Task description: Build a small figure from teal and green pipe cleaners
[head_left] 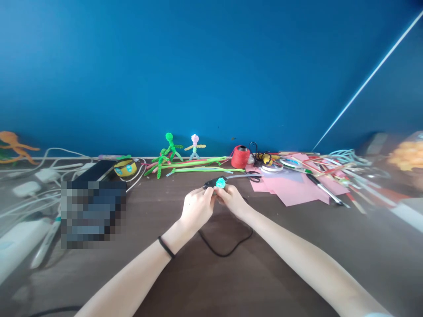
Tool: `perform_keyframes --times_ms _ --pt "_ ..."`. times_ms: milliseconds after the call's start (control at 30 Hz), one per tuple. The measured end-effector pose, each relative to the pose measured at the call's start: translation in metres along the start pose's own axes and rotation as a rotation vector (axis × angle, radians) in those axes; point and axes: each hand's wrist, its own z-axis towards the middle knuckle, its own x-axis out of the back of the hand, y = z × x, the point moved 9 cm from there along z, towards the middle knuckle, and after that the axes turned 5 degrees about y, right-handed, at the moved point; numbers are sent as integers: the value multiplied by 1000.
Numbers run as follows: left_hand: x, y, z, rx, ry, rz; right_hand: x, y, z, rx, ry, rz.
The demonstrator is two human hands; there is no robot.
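Both hands meet at the middle of the tabletop (211, 281), fingertips together on one small thing: the left hand (195, 208) and right hand (233, 200) each keep a closed grip on a turquoise fuzzy ball (220, 182), w/ a black pipe cleaner (228, 246) joined to it. The ball sits just beyond the knuckles, between the two hands, a bit nearer the right one; if it rests on the wood or is lifted a little, I cannot tell. The black pipe cleaner goes from the grip back toward the person, under the right wrist, and makes a loop on the tabletop btw. the forearms, so its long axis runs roughly front-to-back. Just behind the ball lie scissors (246, 177), handles to the right. Farther back, near the blue wall (211, 66): a green figure (170, 147) and a pink figure (194, 147) of pipe cleaner, loose green stems (198, 165), a red spool (240, 157). On the right, pink paper (294, 189) w/ a pen (325, 190); on the left, white cables (29, 189). Free room is mostly in front, toward the near edge.
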Motion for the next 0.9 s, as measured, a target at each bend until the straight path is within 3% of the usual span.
perform_keyframes --times_ms 133,500,767,900 --pt "-10 -5 -4 72 -77 2 -1 3 -3 -23 2 -14" --pt "-16 -12 -7 212 -139 -81 -3 12 -4 -130 22 107" --pt "-33 -27 -8 460 -164 -772 5 13 -2 -79 91 159" --pt "-48 -32 -11 609 -204 -995 10 18 -1 -107 137 203"
